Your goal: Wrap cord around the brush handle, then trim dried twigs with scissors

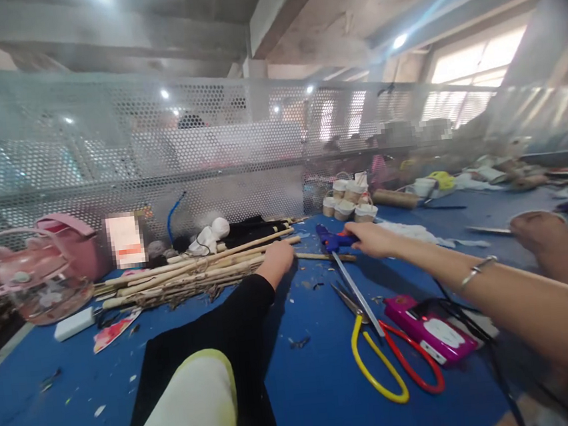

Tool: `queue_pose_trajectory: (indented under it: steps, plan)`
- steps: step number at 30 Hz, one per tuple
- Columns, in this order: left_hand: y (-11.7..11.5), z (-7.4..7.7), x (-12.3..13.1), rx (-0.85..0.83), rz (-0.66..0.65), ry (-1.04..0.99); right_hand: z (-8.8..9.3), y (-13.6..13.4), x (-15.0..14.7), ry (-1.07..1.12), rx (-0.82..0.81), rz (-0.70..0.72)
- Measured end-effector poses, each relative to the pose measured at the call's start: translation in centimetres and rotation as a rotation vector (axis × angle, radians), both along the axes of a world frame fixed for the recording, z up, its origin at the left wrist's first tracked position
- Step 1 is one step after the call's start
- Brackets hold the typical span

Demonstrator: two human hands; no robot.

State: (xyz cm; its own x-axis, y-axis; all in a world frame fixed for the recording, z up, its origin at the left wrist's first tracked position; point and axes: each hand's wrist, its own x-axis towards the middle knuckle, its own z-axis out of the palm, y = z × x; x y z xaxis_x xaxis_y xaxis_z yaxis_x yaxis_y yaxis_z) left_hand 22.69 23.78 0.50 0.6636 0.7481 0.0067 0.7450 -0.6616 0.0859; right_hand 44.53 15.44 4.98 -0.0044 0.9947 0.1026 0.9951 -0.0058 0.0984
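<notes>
My left hand (277,259), at the end of a black sleeve, is closed at the right end of a bundle of thin wooden sticks (170,277). One stick (326,257) runs out past it to the right; the fingertips are hidden. My right hand (369,238) has its fingers wrapped round the handle of a blue glue gun (333,238). A long clear glue stick (360,296) slants from the gun's back toward me. Under that glue stick lie scissors (396,359) with one yellow and one red handle.
A magenta device (430,329) and black cables (494,367) lie beneath my right forearm. Pale cups (348,201) stand at the back. On the left are a pink clear jug (44,283) and a white box (74,324). A perforated screen (198,161) borders the blue table (312,398).
</notes>
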Motion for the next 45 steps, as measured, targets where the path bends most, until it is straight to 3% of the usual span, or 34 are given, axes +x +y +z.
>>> queue_pose_trajectory:
  steps: [5, 12, 18, 23, 26, 29, 33, 37, 39, 42, 45]
  plan:
    - [2.2, -0.9, 1.3, 0.043, 0.072, -0.007, -0.4, 3.9, 2.2, -0.02, -0.02, 0.0]
    - [2.2, -1.4, 1.8, 0.045, 0.026, -0.022, -0.6, 7.7, 6.2, 0.03, -0.011, 0.003]
    - [2.8, -2.2, 3.6, 0.108, 0.137, -0.114, -2.8, 7.5, 6.6, 0.128, 0.0, 0.035]
    - [3.1, -2.9, 4.1, 0.13, 0.104, -0.157, -5.4, 7.0, 5.7, 0.074, -0.049, 0.047]
    - [2.8, -2.7, 3.7, 0.126, 0.077, -0.161, -5.3, 7.2, 5.2, 0.026, -0.108, 0.033]
    - [2.0, -1.6, 2.8, 0.184, 0.07, -0.225, -3.7, 6.9, 4.4, -0.048, -0.109, -0.032]
    - [0.0, 2.3, -1.2, 0.188, 0.029, -0.22, -0.9, 4.3, 1.3, -0.142, 0.008, -0.052]
    - [-3.8, 7.4, -9.0, 0.086, 0.091, -0.017, 1.3, -0.5, -5.5, -0.156, 0.036, 0.106]
    - [-6.7, 8.8, -13.3, 0.06, 0.16, 0.094, 1.9, -3.3, -10.1, -0.096, 0.0, 0.167]
    - [-11.6, 8.3, -18.9, -0.048, 0.252, 0.184, 1.4, -7.0, -17.2, 0.073, -0.182, 0.344]
    - [-15.6, 5.3, -22.6, -0.098, 0.423, 0.134, -0.7, -8.9, -22.9, 0.202, -0.33, 0.342]
